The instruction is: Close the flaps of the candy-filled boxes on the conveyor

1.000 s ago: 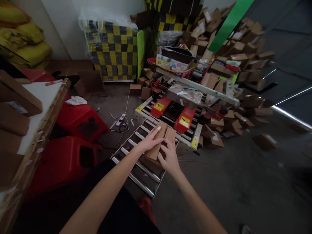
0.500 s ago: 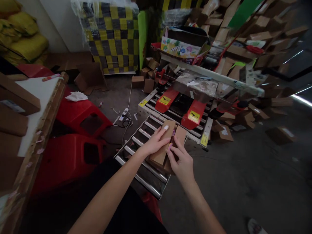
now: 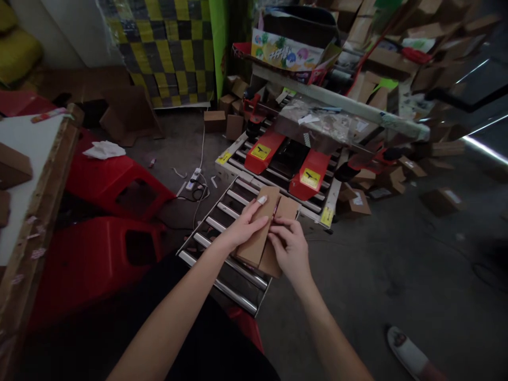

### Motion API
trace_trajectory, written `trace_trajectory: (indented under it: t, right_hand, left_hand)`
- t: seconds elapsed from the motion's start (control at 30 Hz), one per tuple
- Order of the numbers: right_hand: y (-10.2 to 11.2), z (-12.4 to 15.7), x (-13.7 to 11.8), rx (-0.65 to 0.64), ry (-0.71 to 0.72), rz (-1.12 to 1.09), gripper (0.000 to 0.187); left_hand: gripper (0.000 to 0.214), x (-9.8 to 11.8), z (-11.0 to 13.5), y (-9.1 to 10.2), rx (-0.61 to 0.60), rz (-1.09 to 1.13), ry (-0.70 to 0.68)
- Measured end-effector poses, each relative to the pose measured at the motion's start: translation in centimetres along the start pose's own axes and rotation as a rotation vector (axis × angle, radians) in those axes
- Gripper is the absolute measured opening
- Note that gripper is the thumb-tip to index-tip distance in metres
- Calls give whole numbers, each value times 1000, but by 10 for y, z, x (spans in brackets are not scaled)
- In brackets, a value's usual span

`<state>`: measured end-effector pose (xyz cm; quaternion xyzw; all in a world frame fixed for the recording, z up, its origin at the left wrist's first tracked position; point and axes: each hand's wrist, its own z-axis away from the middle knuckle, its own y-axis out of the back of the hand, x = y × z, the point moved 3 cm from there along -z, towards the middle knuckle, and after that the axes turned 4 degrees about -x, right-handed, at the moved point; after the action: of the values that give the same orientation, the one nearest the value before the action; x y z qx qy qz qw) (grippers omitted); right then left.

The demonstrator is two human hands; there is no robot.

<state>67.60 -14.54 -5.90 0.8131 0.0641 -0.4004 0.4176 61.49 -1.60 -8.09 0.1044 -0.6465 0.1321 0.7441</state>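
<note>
A small brown cardboard box (image 3: 266,248) rests on the metal roller conveyor (image 3: 216,225) in front of me. My left hand (image 3: 243,228) lies flat on its left top flap, fingers stretched out and pressing down. My right hand (image 3: 290,250) presses the right flap, fingers curled over it where the two flaps meet. Both flaps are folded down and nearly meet along the middle. Beyond the box stands a carton-sealing machine with red guides (image 3: 309,180).
Red plastic stools (image 3: 115,185) stand at my left beside a wooden-edged table (image 3: 43,196) with boxes. A power strip and cable (image 3: 194,185) lie on the floor. Many cardboard boxes (image 3: 359,201) are piled behind and right of the machine. A shoe (image 3: 405,344) shows at lower right.
My view has tilted down and shifted. Both hands stay on the box; the right hand's fingers have come down onto the right flap, closing it against the left one.
</note>
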Motion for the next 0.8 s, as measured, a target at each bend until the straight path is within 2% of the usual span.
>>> trace_trajectory:
  t: [0.1, 0.2, 0.33, 0.4, 0.5, 0.57, 0.67, 0.73, 0.8]
  right_hand:
    - [0, 0, -1, -54, 50, 63, 21]
    - [5, 4, 0, -77, 37, -40, 18]
    - [17, 16, 0, 63, -94, -295, 38]
    - [14, 23, -6, -33, -90, -244, 59]
    - [-1, 31, -18, -312, 29, 72, 90]
    - [-8, 33, -19, -360, 91, 239, 95]
    - [-13, 26, -10, -351, 174, 330, 89]
    - [-16, 12, 2, -346, 226, 354, 86]
    - [-19, -18, 20, -311, 242, 372, 82]
  left_hand:
    - [61, 0, -1, 1, 20, -58, -14]
    - [61, 0, -1, 1, 17, -108, -23]
    - [59, -2, 0, 1, 52, -213, -39]
    - [58, -3, 1, 0, 84, -253, -67]
    - [55, -5, -1, -2, 95, -271, -77]
    - [51, -6, -7, -1, 115, -253, -69]
    - [46, -7, -18, 3, 233, -179, -72]
    - [45, -10, -21, 7, 394, -120, -52]
    - [45, -19, -13, 9, 569, -77, -31]
